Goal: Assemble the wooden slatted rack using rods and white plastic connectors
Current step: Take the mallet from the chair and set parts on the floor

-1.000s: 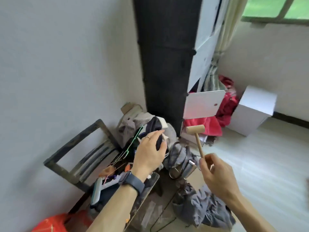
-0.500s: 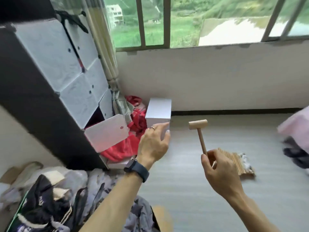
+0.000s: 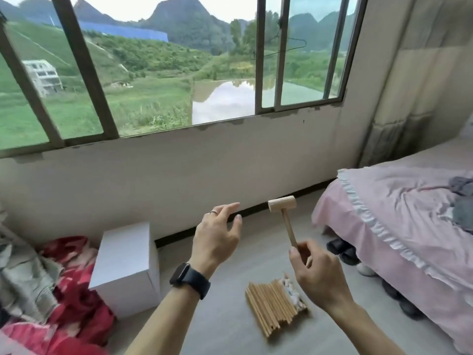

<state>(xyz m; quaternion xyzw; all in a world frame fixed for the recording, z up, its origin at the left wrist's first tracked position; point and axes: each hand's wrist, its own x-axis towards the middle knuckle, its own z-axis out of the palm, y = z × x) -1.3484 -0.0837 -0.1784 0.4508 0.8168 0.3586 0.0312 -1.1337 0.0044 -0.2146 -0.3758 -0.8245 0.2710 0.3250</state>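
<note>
A bundle of wooden rods (image 3: 271,307) lies on the floor in front of me, with white plastic connectors (image 3: 290,290) piled at its far right end. My right hand (image 3: 316,275) hovers above the bundle and pinches the lower end of a small wooden mallet (image 3: 284,213), whose head points up. My left hand (image 3: 217,235), with a ring and a dark watch on the wrist, is held in the air to the left of the mallet, fingers relaxed and holding nothing.
A white box (image 3: 126,267) stands on the floor at the left beside red and grey clothes (image 3: 64,278). A bed with pink bedding (image 3: 399,231) fills the right side, with dark shoes (image 3: 341,249) at its foot. A wall under a wide window (image 3: 158,73) is ahead.
The view has swung right from the black cabinet and clothes pile to the window, bed and rod bundle. Both hands kept their pose, the right one still holding the mallet.
</note>
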